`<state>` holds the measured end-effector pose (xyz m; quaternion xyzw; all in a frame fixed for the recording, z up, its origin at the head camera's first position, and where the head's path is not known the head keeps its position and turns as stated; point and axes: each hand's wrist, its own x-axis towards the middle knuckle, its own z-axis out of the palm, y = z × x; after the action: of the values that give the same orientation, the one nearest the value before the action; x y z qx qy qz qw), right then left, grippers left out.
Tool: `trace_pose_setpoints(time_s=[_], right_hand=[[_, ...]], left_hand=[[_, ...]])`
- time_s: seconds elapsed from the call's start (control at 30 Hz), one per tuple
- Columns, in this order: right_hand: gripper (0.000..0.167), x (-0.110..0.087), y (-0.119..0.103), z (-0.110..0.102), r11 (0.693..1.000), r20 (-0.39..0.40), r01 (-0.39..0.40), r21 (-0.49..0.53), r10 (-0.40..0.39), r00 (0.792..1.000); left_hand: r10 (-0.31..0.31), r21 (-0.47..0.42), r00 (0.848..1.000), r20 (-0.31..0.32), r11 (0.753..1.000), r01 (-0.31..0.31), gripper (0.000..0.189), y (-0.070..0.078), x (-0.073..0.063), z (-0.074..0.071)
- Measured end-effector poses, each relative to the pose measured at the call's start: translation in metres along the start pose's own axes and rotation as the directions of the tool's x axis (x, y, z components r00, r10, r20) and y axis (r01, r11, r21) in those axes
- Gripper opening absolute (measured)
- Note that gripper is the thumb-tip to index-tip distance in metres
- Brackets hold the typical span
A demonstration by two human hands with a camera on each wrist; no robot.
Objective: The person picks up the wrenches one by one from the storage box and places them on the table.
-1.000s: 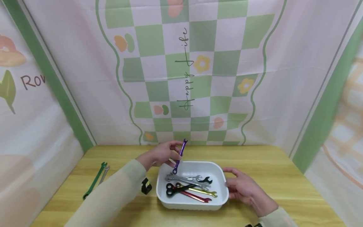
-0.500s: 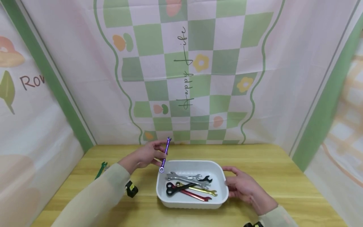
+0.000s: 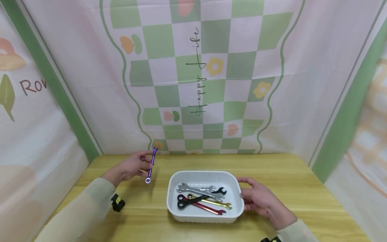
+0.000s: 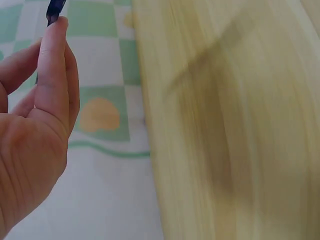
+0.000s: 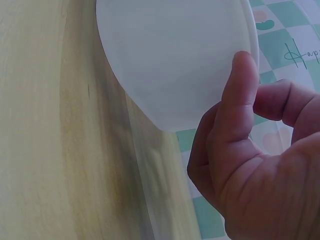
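While our left hand [image 3: 132,167] pinches slim purple metal wrench [image 3: 153,157], our right hand [image 3: 260,199], loosely bent, touches white rectangular tub [image 3: 202,219].

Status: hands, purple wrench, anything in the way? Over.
Left hand: purple wrench held above table, left of tray. Right hand: at tray's right end. Nothing seen blocking wrench; left sleeve hides some table.

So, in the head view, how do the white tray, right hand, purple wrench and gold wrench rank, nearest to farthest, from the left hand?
1. Purple wrench: held in the left hand.
2. White tray: off to that hand's right.
3. Gold wrench: lying inside it.
4. Right hand: at its right end.
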<state>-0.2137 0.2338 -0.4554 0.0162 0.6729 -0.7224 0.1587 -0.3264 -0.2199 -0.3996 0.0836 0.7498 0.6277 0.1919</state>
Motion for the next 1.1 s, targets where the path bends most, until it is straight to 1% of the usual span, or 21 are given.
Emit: trace_pose_setpoints(time_s=[0.1, 0.27, 0.4, 0.6, 0.73, 0.93, 1.03, 1.1], right_hand=[[0.077, 0.000, 0.000, 0.000, 1.000, 0.000, -0.001, 0.006, 0.001, 1.000], [0.077, -0.001, -0.002, -0.001, 1.000, -0.002, 0.006, 0.003, -0.006, 1.000], [0.077, -0.001, -0.001, -0.001, 1.000, 0.005, 0.010, -0.002, -0.010, 1.000], [0.077, 0.001, -0.002, 0.001, 1.000, 0.014, 0.004, 0.008, -0.004, 1.000], [0.077, 0.000, -0.001, 0.001, 1.000, 0.019, 0.006, 0.006, -0.006, 1.000], [0.077, 0.000, -0.002, 0.001, 1.000, 0.005, -0.005, -0.002, 0.005, 1.000], [0.078, 0.000, -0.002, 0.001, 1.000, 0.001, -0.008, -0.007, 0.008, 1.000], [0.078, 0.000, -0.002, 0.001, 1.000, -0.003, -0.010, -0.009, 0.010, 1.000]], left_hand=[[0.000, 0.024, 1.000, -0.025, 1.000, 0.001, 0.070, 0.000, -0.004, -0.011], [-0.035, 0.068, 0.998, -0.060, 0.997, 0.039, 0.070, -0.004, -0.010, -0.030], [-0.058, 0.110, 0.994, -0.089, 0.992, 0.068, 0.071, -0.015, -0.015, -0.044], [-0.079, 0.153, 0.991, -0.107, 0.984, 0.095, 0.072, -0.031, -0.025, -0.063], [-0.105, 0.180, 0.984, -0.147, 0.975, 0.131, 0.070, -0.038, -0.033, -0.070], [-0.118, 0.215, 0.979, -0.164, 0.965, 0.152, 0.070, -0.048, -0.042, -0.078], [-0.135, 0.221, 0.972, -0.194, 0.959, 0.178, 0.070, -0.053, -0.045, -0.079], [-0.137, 0.235, 0.972, -0.191, 0.955, 0.181, 0.070, -0.057, -0.047, -0.080]])
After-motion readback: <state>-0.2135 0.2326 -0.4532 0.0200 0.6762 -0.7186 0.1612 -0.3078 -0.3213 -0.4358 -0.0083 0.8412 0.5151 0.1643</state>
